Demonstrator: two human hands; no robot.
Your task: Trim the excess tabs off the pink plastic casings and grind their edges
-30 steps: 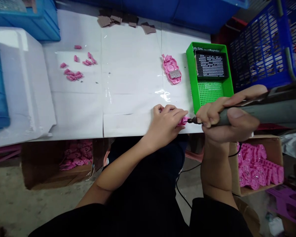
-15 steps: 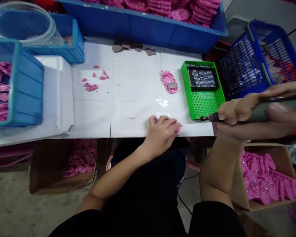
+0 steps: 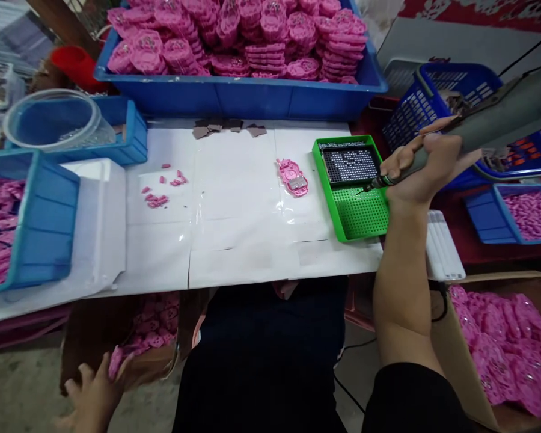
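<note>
My left hand [image 3: 94,394] is low at the left, over the rim of a cardboard box [image 3: 83,325] of pink plastic parts. A pink plastic part [image 3: 115,362] sits between its thumb and forefinger; the other fingers are spread. My right hand [image 3: 426,159] is wrapped round a grey-green electric screwdriver [image 3: 473,126]. Its bit points left, above a green tray [image 3: 340,219] holding a black perforated screw tray [image 3: 350,165]. On the white tabletop [image 3: 238,222], left of the green tray, lies a pink toy casing [image 3: 293,178] with a grey rectangular plate on it.
A long blue bin [image 3: 252,99] of stacked pink casings stands at the back. Small pink pieces [image 3: 157,201] and brown-grey scraps [image 3: 232,125] lie on the table. A blue crate [image 3: 49,210] is at left; a blue basket [image 3: 399,114], power bank [image 3: 444,246] and cardboard box [image 3: 464,361] are at right.
My left hand has left the table's front edge and swung down left to the cardboard box with the pink part. The screwdriver has risen and its bit is now over the green tray.
</note>
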